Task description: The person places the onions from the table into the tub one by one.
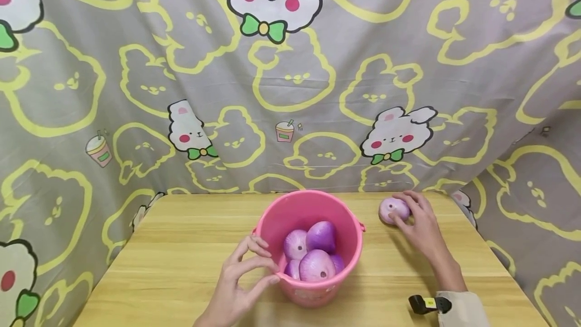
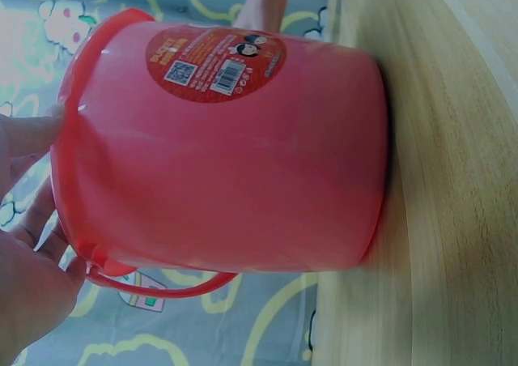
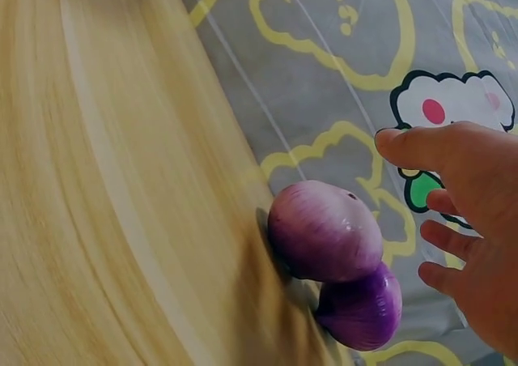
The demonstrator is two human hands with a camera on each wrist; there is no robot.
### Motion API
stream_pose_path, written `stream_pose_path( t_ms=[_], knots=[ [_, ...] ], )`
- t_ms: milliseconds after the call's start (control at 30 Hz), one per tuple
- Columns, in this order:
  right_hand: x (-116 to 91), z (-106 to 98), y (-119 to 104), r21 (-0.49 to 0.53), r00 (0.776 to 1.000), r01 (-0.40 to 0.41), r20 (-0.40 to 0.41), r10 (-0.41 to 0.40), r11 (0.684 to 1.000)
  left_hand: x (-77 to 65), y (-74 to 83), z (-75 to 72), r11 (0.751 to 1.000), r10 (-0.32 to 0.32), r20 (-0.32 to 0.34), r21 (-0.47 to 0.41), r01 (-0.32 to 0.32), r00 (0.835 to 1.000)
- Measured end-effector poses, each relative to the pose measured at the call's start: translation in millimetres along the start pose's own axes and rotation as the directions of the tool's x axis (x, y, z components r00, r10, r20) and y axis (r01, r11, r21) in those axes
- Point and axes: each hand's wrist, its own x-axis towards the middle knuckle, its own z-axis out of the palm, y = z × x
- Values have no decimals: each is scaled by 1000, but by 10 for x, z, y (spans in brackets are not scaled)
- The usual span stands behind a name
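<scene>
A pink bucket [image 1: 313, 201] stands upright on the table with several purple onions [image 1: 316, 265] inside it. My left hand [image 1: 242, 279] holds the bucket's rim at the near left, thumb and index fingertips close together there. In the left wrist view the fingers [image 2: 36, 135] reach over the rim. At the table's far right, my right hand [image 1: 422, 223] hovers over a pale purple onion [image 1: 388, 210]. In the right wrist view its fingers are spread and apart from that onion [image 3: 324, 230]. A darker onion [image 3: 364, 309] lies against it there.
The wooden table [image 1: 195, 246] ends at a patterned grey curtain [image 1: 295, 90] at the back and sides. The bucket's handle [image 2: 170, 289] hangs down along its side. A black wrist camera [image 1: 426, 304] sits at my right sleeve.
</scene>
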Motion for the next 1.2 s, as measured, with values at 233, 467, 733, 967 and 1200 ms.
stream_pose_path(
  t_ms=[233,467,733,967,1200],
  knots=[
    [-38,39,67,-16,1000,1,21,-1,1000,-3,0,2,1000,3,1,1,-3,1000],
    [-68,82,134,-25,1000,17,26,-16,1000,4,15,-5,1000,7,-2,-3,-7,1000],
    [-53,88,113,-43,999,11,33,-10,999,11,10,5,1000,-5,-3,2,5,1000],
    [-40,117,104,-51,999,18,34,-16,999,9,11,4,1000,-12,0,2,12,1000],
    [-32,140,95,-54,999,22,32,-21,998,4,9,5,1000,-18,1,-2,18,1000]
  ],
)
